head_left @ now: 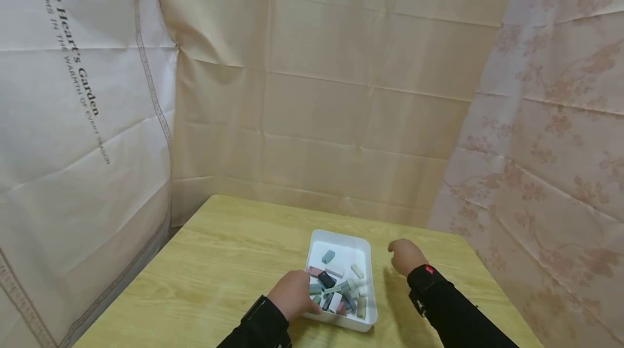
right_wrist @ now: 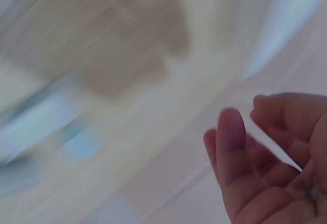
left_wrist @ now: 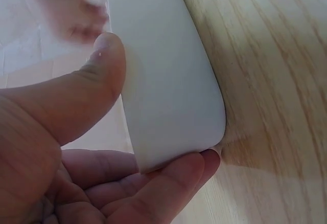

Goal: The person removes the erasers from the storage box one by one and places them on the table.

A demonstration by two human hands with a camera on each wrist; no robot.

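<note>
A white rectangular tray (head_left: 345, 322) sits on the table with small blocks in muted colours inside. My left hand (head_left: 292, 295) grips its near left corner; in the left wrist view the thumb (left_wrist: 102, 65) lies against one wall and the fingers (left_wrist: 179, 178) curl round the corner. Among the blocks are a black one (head_left: 326, 279), a blue-grey one (head_left: 328, 256) apart at the far end, and a white one (head_left: 335, 302). To the right of the tray, my right hand (head_left: 407, 257) hangs above the table, fingers loosely bent, with nothing between them in the right wrist view.
The pale yellow wood-grain table (head_left: 234, 250) extends around the tray. Beige cloth (head_left: 312, 93) hangs behind it, a white printed cloth (head_left: 88, 120) on the left and a floral cloth (head_left: 556, 120) on the right.
</note>
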